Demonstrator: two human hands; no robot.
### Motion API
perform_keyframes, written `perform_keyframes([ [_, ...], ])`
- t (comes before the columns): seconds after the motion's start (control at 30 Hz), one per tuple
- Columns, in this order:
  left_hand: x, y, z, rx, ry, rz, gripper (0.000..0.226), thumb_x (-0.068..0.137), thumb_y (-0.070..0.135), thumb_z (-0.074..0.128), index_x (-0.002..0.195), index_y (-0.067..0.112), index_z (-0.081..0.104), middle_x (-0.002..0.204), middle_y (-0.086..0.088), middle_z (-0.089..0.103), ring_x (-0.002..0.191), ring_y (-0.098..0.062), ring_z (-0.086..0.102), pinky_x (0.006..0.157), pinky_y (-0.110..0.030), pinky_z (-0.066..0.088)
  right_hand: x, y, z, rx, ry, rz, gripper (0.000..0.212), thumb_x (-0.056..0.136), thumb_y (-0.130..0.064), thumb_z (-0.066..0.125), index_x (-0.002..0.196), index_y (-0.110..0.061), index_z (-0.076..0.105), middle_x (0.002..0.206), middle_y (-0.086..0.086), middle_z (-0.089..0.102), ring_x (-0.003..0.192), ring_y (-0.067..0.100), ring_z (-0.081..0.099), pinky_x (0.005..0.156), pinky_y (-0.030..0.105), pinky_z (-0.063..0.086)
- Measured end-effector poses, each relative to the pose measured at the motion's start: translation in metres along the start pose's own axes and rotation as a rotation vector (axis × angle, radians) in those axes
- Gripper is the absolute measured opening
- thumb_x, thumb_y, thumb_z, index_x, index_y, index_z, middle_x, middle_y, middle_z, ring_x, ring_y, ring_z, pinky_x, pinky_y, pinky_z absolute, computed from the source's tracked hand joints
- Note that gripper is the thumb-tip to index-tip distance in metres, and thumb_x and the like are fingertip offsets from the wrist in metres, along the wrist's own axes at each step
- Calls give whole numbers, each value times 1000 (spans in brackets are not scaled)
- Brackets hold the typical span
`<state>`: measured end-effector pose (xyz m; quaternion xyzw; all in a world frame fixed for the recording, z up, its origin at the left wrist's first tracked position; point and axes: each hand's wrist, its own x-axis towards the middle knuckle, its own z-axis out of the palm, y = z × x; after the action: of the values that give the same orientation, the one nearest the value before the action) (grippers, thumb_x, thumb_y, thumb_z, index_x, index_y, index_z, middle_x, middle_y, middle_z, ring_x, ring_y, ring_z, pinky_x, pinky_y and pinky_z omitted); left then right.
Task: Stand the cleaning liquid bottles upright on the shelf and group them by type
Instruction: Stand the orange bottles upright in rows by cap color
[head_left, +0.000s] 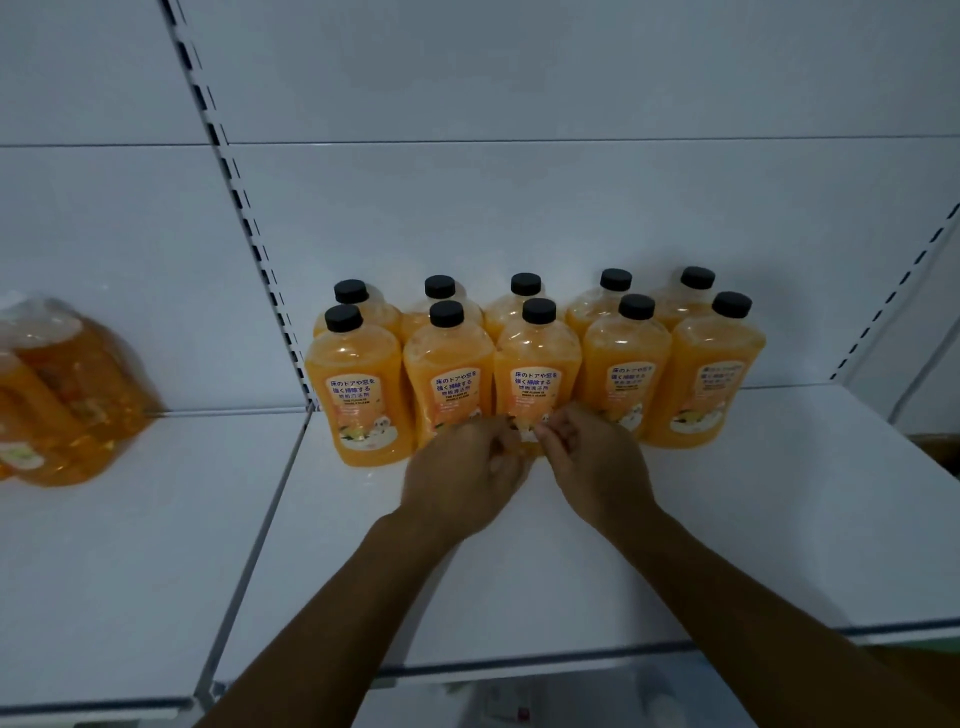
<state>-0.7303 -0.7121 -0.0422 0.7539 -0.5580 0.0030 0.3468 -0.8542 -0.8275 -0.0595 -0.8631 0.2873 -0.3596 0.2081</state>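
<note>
Both hands (524, 467) seemingly touch middle front bottle (535, 374).

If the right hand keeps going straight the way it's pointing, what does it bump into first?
Probably the middle front bottle. The right hand points up and left at its lower label, fingertips already at or nearly on it. Depth is hard to judge.

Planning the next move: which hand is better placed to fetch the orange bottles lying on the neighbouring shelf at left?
Left, probably. The left hand is nearer those lying bottles; the right hand would have to cross over it. Both hands are now at the middle front bottle.
</note>
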Motion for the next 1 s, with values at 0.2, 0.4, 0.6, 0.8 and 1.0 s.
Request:
perform_keyframes([
  [0.2,-3,-28,-23,109,70,-144,21,93,39,58,87,23,71,86,6,73,74,-12,67,71,-28,53,9,4,6,46,6,13,21,91,-28,64,79,-18,50,69,-3,58,64,11,58,57,21,46],
  [0.4,-1,-33,-21,71,88,-179,17,92,33,61,90,18,69,90,1,73,75,-15,67,72,-27,53,5,6,12,31,34,-16,22,91,-28,63,79,-21,46,70,-12,51,61,-2,50,56,10,34],
  [0.6,-5,-32,-21,94,59,-182,19,93,37,59,96,20,67,95,4,72,80,-14,67,73,-29,55,0,6,15,-11,78,-1,21,90,-34,64,79,-22,51,72,-8,62,64,6,58,54,13,38],
  [0.8,-10,-29,-22,128,35,-194,22,94,41,56,103,23,63,102,6,70,85,-14,67,75,-31,56,5,-7,22,-54,47,0,29,89,-42,64,69,-28,47,55,-13,50,49,1,48,48,14,31],
  [1.0,-20,-33,-29,151,26,-213,21,92,40,58,106,26,65,104,8,70,89,-12,65,76,-28,54,-1,-14,28,-29,41,-14,25,90,-36,64,71,-27,51,56,-15,49,48,-1,45,48,12,28],
])
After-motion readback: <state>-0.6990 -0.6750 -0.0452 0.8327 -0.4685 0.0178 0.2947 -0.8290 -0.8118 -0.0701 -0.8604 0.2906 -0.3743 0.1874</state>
